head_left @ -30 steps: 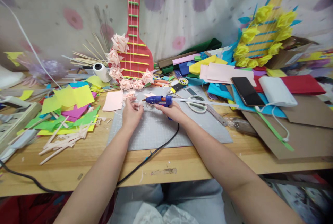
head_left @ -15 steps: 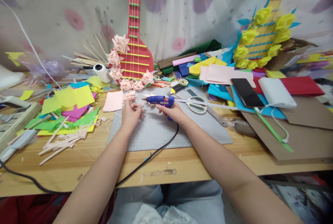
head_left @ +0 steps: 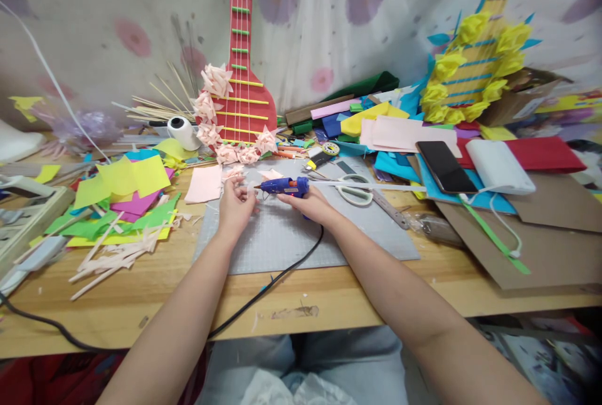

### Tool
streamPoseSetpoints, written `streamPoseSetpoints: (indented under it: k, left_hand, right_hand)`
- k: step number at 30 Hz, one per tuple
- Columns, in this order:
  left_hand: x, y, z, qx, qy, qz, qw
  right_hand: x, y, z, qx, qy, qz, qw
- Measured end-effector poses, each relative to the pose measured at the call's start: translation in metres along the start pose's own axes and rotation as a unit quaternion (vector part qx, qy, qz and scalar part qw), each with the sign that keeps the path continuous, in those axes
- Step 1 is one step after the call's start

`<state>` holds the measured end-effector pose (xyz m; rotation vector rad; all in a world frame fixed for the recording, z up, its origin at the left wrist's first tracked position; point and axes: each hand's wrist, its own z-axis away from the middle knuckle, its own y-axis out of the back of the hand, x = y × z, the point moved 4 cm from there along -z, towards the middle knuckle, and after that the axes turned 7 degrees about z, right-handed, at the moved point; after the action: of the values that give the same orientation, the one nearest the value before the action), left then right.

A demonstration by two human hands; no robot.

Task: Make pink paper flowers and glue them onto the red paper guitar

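My right hand (head_left: 308, 202) is closed around a blue hot glue gun (head_left: 285, 187), its nozzle pointing left. A long white glue stick (head_left: 376, 186) sticks out of its back end. Close to the nozzle, my left hand (head_left: 237, 204) has its fingers pinched together; something pale and small seems to be at the fingertips, too indistinct to name. Pink paper pieces (head_left: 234, 172) lie just behind that hand, beside a flat pink paper square (head_left: 204, 184). Under both hands lies a grey cutting mat (head_left: 282, 248).
A red paper guitar (head_left: 249, 104) with pink flowers leans at the back. White-handled scissors (head_left: 355, 192) rest on the mat, near a phone (head_left: 444, 167) and power bank (head_left: 501, 167). Coloured paper scraps (head_left: 122, 185) lie left. The gun's black cord (head_left: 268, 289) crosses the table's front.
The glue gun has shifted slightly left and down, bringing its nozzle closer to my left fingertips. My left hand stays almost in place.
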<state>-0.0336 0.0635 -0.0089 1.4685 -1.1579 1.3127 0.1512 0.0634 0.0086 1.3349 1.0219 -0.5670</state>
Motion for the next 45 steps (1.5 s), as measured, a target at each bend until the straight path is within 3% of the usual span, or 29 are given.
streamPoseSetpoints:
  k: [23, 31, 39, 45]
  left_hand:
    - [0.002, 0.0, 0.003, -0.011, -0.032, -0.07, 0.997]
    - [0.009, 0.0, 0.005, -0.002, -0.051, -0.069, 0.996]
    - [0.009, 0.001, 0.003, 0.032, 0.03, 0.063, 0.997]
    - [0.016, -0.004, 0.008, 0.015, 0.051, 0.123, 0.991]
  right_hand:
    - [0.003, 0.002, -0.002, 0.01, -0.024, 0.007, 1.0]
    - [0.004, 0.004, -0.001, 0.078, -0.035, -0.06, 0.995]
    - [0.018, 0.016, -0.007, 0.21, -0.085, -0.233, 0.946]
    - [0.034, 0.021, -0.014, 0.231, -0.137, -0.342, 0.901]
